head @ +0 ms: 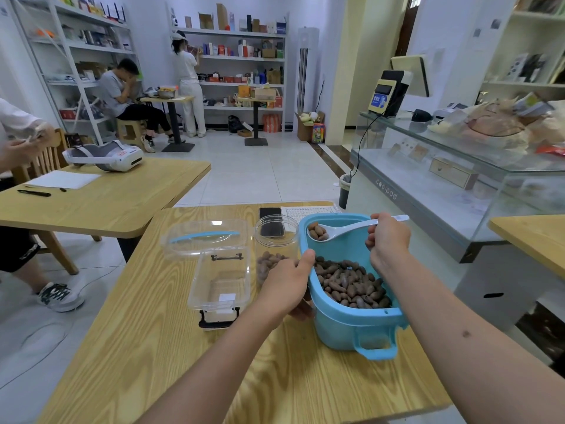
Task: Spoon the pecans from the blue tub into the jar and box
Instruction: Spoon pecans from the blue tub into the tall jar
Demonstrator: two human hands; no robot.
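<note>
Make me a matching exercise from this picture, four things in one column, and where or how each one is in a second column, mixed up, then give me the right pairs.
Things:
1. spoon
2. jar
3. box
4. phone

States:
A. open and with nothing inside
B. lying on the table behind the jar
C. holding a few pecans above the blue tub
D. partly filled with pecans

Pairs: 1-C, 2-D, 3-A, 4-B

The right hand grips the spoon; the left hand holds the rim of the blue tub.
</note>
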